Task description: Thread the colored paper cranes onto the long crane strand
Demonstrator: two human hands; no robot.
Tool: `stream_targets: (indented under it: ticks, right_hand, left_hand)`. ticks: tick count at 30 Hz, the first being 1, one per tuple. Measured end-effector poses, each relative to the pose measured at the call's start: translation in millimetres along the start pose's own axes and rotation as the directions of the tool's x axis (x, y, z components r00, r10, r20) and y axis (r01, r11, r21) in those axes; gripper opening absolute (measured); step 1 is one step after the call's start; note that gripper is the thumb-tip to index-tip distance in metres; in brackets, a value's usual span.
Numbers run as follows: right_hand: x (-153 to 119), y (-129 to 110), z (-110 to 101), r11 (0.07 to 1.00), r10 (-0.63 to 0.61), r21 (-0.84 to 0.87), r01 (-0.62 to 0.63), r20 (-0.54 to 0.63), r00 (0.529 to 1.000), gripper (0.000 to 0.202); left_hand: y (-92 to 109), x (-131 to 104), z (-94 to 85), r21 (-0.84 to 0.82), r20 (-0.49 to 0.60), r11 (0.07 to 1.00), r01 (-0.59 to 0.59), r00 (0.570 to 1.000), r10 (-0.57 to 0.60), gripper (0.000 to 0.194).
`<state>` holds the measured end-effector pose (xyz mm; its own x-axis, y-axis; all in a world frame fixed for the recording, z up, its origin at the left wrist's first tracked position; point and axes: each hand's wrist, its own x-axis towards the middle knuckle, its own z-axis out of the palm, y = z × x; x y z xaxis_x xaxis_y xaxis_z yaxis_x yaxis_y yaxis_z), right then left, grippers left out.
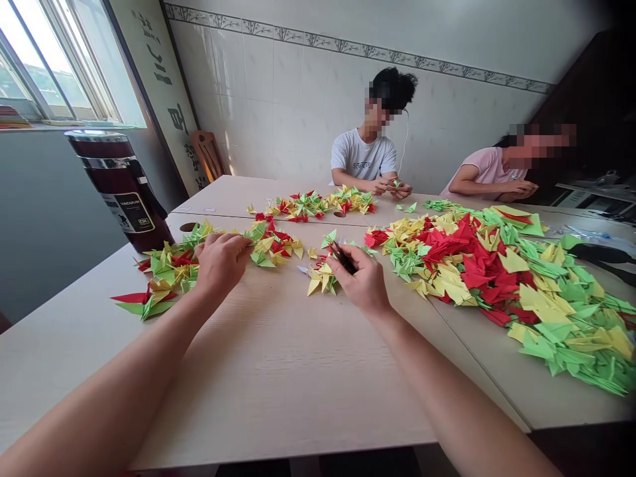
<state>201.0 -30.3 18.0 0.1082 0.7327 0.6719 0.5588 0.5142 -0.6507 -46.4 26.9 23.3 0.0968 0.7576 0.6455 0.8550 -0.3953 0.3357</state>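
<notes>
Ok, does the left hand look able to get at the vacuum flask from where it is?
Probably yes: the left hand is near the vacuum flask, and only a low heap of origami pieces seems to lie between them, with nothing tall in the way.

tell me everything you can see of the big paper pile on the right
The big pile is a loose heap of pointed, folded pieces, apparently paper, in red, yellow and light green. Red gathers around its middle; green dominates the near right end. It lies on the pale table across a seam, reaching the picture's right edge. Pieces overlap, so many are partly hidden. The right hand is near its left end.
</notes>
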Motion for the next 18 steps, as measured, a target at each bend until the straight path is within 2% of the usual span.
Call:
stream_targets:
  ticks: [2, 4, 7, 10, 14, 18]
  right_hand:
    - [-3.1, -4.4, 2.2, 1.000, -0.011, 0.023, 0.010, 0.035, 0.999, 0.028]
    - [-6.5, -9.2, 4.7, 0.999, -0.033, 0.018, 0.031, 0.085, 0.996, 0.029]
    - [-10.8, -16.1, 7.6, 0.996, -0.081, -0.016, 0.085, 0.156, 0.984, 0.026]
    - [-13.0, -21.1, 8.1, 0.989, -0.141, -0.005, 0.145, 0.202, 0.969, 0.025]
    - [-14.1, -25.4, 5.9, 0.981, -0.192, 0.035, 0.190, 0.264, 0.945, 0.027]
    - [-14.7, -27.4, 4.6, 0.978, -0.204, 0.017, 0.209, 0.312, 0.928, 0.026]
  left_hand:
    - [10.9, -2.4, 1.5, -0.203, -0.008, 0.978, 0.040, 0.999, -0.042, 0.018]
    - [23.9, -7.7, 4.4, -0.414, 0.038, 0.906, 0.086, 0.996, -0.077, 0.020]
    - [42.2, -18.3, 6.3, -0.573, 0.079, 0.819, 0.009, 0.996, 0.045, 0.021]
    - [53.6, -26.5, 3.6, -0.560, 0.035, 0.817, -0.137, 0.981, 0.189, 0.018]
    - [59.1, -30.3, -2.0, -0.473, -0.042, 0.845, -0.250, 0.964, 0.262, 0.023]
    - [62.6, -31.5, -5.8, -0.396, -0.029, 0.859, -0.325, 0.939, 0.342, 0.026]
